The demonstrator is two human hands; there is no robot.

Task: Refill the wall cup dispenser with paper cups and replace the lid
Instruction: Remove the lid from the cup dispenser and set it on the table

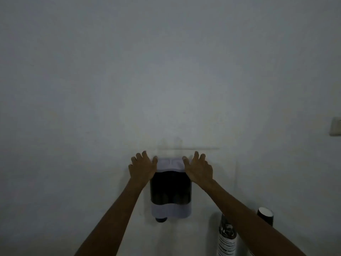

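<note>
Head view: your left hand point(142, 168) and right hand point(198, 168) are pressing on either side of the white lid point(169, 164), fingers point(145, 155) spread flat, gripping nothing. The lid is sitting on top of the wall cup dispenser point(170, 191), mounted on the wall point(166, 71). Its dark window is showing cup stacks inside; one cup bottom point(160, 219) is poking out below. A sleeve of paper cups point(227, 235) and a dark cup point(265, 215) are standing lower right. Wall switch point(335, 128) at far right.
</note>
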